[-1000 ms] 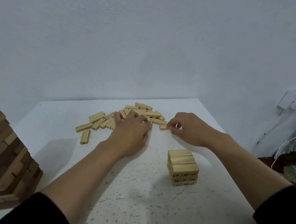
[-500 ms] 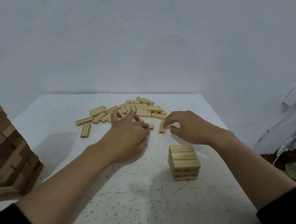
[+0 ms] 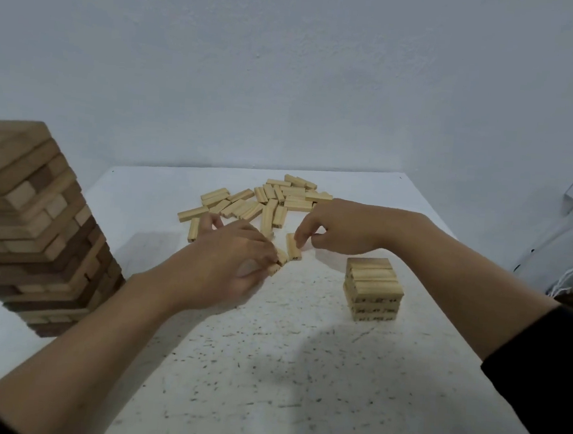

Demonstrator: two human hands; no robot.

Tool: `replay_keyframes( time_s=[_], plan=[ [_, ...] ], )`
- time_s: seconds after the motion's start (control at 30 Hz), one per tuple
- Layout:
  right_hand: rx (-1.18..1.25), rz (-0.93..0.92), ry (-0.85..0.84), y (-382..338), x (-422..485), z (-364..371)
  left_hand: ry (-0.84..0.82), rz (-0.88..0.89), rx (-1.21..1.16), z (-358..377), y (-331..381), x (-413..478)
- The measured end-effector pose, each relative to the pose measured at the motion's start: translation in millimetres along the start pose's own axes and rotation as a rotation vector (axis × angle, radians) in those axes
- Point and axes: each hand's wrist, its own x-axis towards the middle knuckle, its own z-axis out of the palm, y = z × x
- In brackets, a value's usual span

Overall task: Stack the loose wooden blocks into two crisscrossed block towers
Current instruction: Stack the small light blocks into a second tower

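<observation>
Since the frame half a second back, both your grips have drawn away from the loose pile (image 3: 293,197) toward you. Your left grip (image 3: 231,263) is closed, fingers curled round two blocks (image 3: 281,260) whose ends show past the fingertips, low over the table (image 3: 267,368). Your right grip (image 3: 340,227) has its fingers curled, the index fingertip touching the right edge of a single block (image 3: 293,251) that lies flat on the table just clear of the pile. I cannot tell whether the thumb closes on it. The short tower (image 3: 373,290) stands near the right grip, on your side of it, apart from both grips. The tall tower (image 3: 30,226) stands at the table's left, well apart.
</observation>
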Motion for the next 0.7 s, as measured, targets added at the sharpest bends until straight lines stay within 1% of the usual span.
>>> replay_keyframes(
  time_s=[0.13,0.27,0.47,0.63,0.7],
  plan=[
    [-0.043,-0.017,-0.035,-14.6,0.3,-2.1,-0.085,-0.025,0.03,-5.5,0.4,-11.0],
    [-0.072,-0.017,-0.048,-22.7,-0.9,-1.1,-0.042,-0.061,0.059,-2.0,-5.6,-17.7],
    [-0.167,-0.034,-0.091,-34.5,0.2,2.3,-0.056,-0.052,0.131,-3.2,-2.8,-27.1],
    [-0.203,-0.06,-0.093,-49.1,-6.5,8.9,-0.216,-0.119,0.103,-16.4,4.8,-41.9],
    [-0.202,-0.077,-0.094,-54.1,-9.2,14.9,-0.252,-0.139,0.081,-20.5,7.5,-51.2]
  ],
)
